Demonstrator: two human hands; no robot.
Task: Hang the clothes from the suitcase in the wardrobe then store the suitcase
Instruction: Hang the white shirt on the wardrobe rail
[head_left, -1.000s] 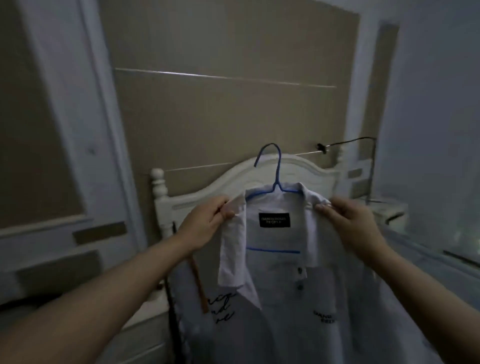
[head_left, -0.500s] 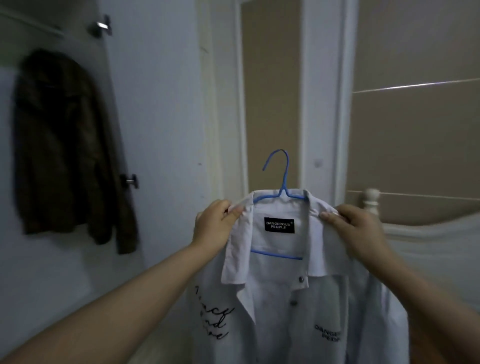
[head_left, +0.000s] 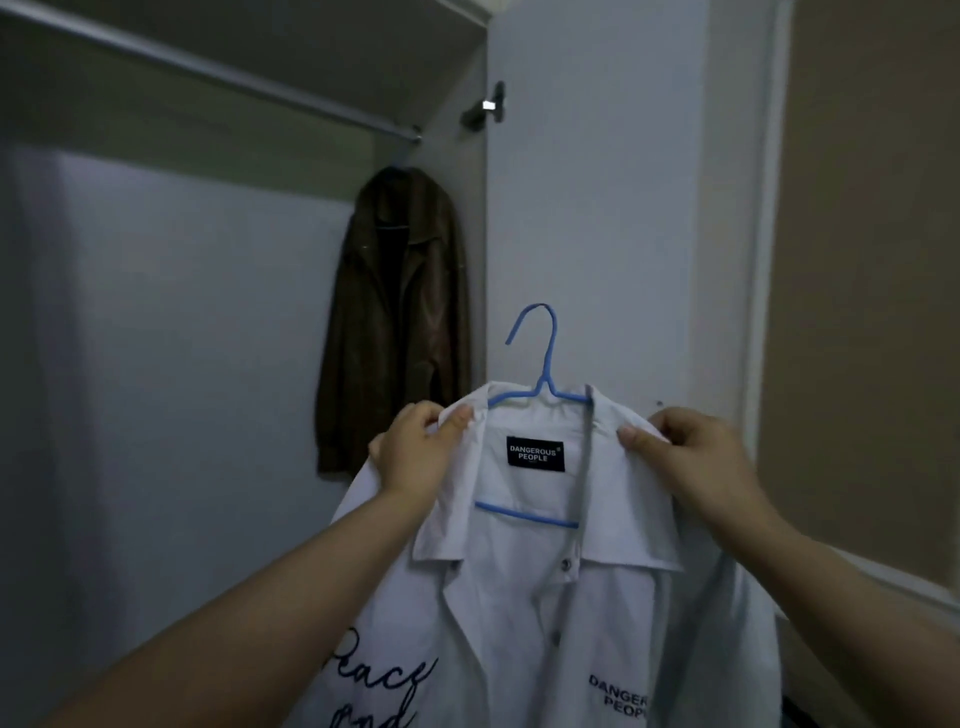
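A white shirt (head_left: 524, 613) with a black neck label and black lettering hangs on a blue wire hanger (head_left: 543, 364), held up in front of me. My left hand (head_left: 415, 457) pinches its left shoulder by the collar. My right hand (head_left: 691, 457) pinches the right shoulder. The hanger's hook stands free above the collar, in front of the open wardrobe door (head_left: 587, 208). The wardrobe rail (head_left: 208, 67) runs across the upper left, well above the hook. The suitcase is out of view.
A brown jacket (head_left: 400, 312) hangs at the right end of the rail, against the wardrobe's side. The wardrobe's pale back wall (head_left: 171, 338) fills the left. A door hinge (head_left: 485, 109) sits at the top. A beige wall panel (head_left: 872, 260) is on the right.
My view has swung left from the bed headboard to the open wardrobe. The rail and the brown jacket are now in front. Both hands keep the same hold on the shirt.
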